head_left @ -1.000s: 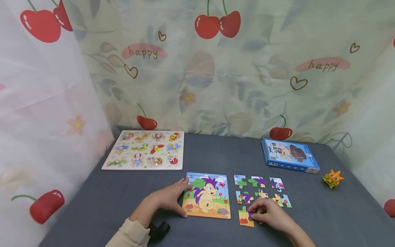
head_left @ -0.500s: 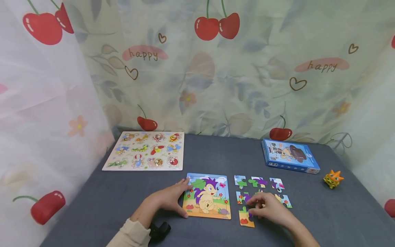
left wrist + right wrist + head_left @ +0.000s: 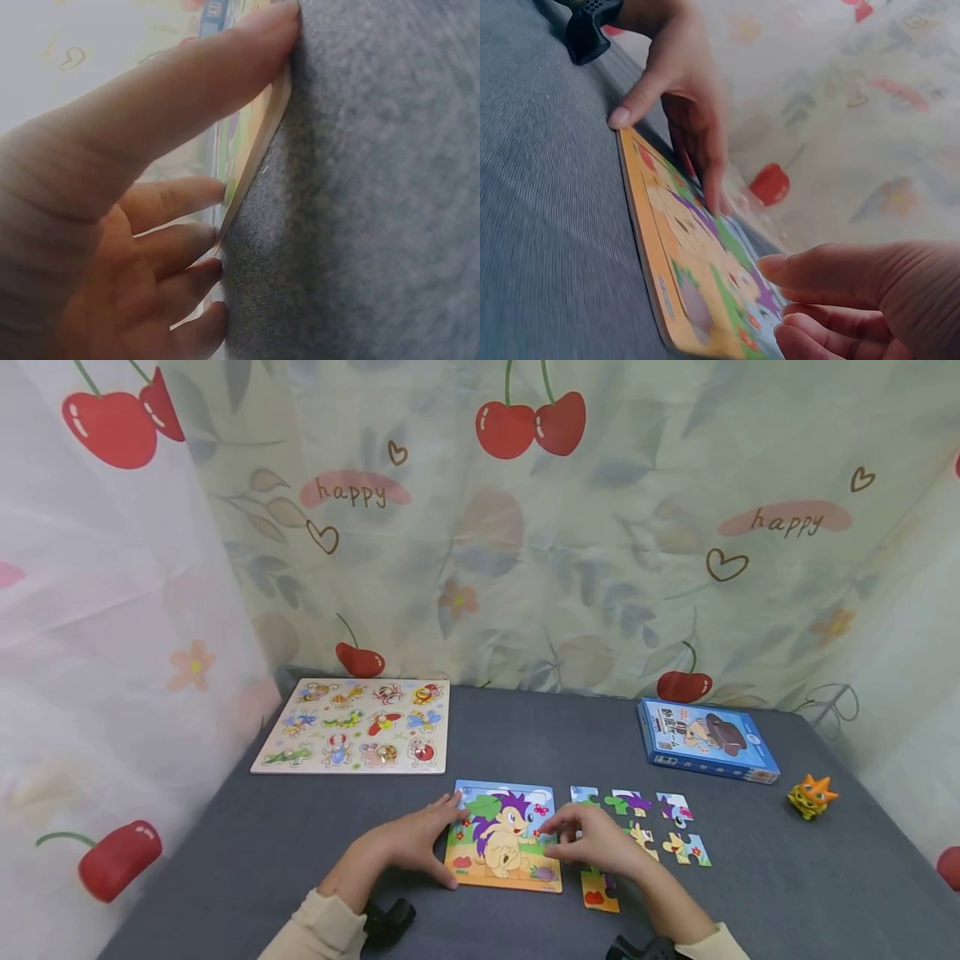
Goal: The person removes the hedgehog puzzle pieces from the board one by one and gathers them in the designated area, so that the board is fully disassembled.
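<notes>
A square puzzle board [image 3: 506,878] with a purple-haired hedgehog picture lies on the table. My left hand [image 3: 408,839] rests along its left side, thumb at the near corner and fingertips by the far part of that edge; the left wrist view shows the spread fingers [image 3: 176,202] against the rim. Over the board's right edge hovers my right hand [image 3: 600,843], fingers loosely bent. Between its thumb and forefinger nothing shows in the right wrist view. Jigsaw pieces [image 3: 630,802] lie in rows right of the board, some hidden under that hand; the red-apple piece [image 3: 600,893] lies nearest me.
At the back left stands a flat insect peg board [image 3: 348,727]. A blue box [image 3: 708,739] lies at the back right, with a small orange-and-yellow toy figure [image 3: 812,797] near it. Printed cloth [image 3: 525,568] hangs behind the grey table [image 3: 300,843].
My right hand has moved left, from above the lower jigsaw pieces to the board's right edge. My left hand and the board have stayed in place.
</notes>
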`<action>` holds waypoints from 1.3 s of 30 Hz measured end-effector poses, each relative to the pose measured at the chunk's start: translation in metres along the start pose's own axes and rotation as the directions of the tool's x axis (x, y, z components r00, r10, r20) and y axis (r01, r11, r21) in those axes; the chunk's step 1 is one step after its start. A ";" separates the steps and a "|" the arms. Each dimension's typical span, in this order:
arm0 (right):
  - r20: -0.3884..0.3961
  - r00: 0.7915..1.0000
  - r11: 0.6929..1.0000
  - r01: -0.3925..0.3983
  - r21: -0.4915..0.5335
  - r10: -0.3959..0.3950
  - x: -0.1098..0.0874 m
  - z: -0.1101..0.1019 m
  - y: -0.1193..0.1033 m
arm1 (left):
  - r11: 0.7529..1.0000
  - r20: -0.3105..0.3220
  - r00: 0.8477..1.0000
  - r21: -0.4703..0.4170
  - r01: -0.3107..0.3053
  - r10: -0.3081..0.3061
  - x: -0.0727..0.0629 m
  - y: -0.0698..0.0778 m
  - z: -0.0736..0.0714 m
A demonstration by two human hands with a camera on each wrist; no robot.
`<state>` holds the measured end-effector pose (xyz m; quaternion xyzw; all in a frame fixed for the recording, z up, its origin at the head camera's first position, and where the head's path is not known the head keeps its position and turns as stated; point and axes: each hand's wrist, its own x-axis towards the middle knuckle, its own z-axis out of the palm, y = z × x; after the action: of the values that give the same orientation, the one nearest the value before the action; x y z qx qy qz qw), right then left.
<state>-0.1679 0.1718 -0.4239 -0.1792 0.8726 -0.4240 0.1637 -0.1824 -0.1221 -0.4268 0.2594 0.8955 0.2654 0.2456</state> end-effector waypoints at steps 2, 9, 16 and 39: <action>0.008 1.000 1.000 0.019 0.006 -0.019 0.006 0.006 -0.003 | 1.000 -0.001 1.000 0.001 -0.001 0.001 0.000 0.000 0.000; 0.026 0.997 0.998 0.067 -0.006 -0.067 0.024 0.022 -0.008 | 1.000 0.001 1.000 0.011 -0.004 0.004 0.002 -0.002 0.000; 0.037 0.997 0.997 0.072 0.005 -0.072 0.031 0.030 -0.014 | 1.000 0.000 1.000 0.004 -0.004 0.004 0.002 -0.002 0.000; 0.095 0.995 0.999 0.038 0.028 -0.041 0.027 0.036 -0.017 | 0.999 -0.010 0.999 -0.009 -0.045 0.045 -0.003 0.001 -0.002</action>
<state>-0.1730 0.1248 -0.4349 -0.2143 0.8544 -0.4294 0.1992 -0.1804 -0.1238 -0.4239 0.2771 0.8894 0.2762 0.2363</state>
